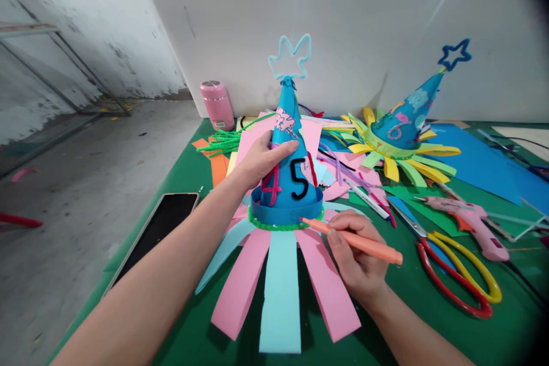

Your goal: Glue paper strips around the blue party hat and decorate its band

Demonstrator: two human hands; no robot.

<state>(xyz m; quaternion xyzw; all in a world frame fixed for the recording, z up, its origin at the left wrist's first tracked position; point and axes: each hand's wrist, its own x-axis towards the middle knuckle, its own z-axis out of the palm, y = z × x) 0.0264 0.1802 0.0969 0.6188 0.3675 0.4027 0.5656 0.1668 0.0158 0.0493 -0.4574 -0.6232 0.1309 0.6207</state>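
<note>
In front of me stands a blue paper party hat (285,183) with a light blue pipe-cleaner shape (307,51) on its tip and a black number 5 on its side. Pink and light blue paper strips (281,297) fan out from its base. My left hand (263,157) is wrapped round the left side of the cone. My right hand (360,251) grips an orange marker pen (355,238), whose tip meets or nearly meets the hat's blue band (283,213). Whether it touches, I cannot tell.
A second blue hat (405,117) with yellow and green strips stands back right. Scissors (454,274) and a pink glue gun (467,217) lie on the right. A phone (160,226) rests at the left edge; a pink bottle (217,106) stands behind green pipe cleaners (223,141).
</note>
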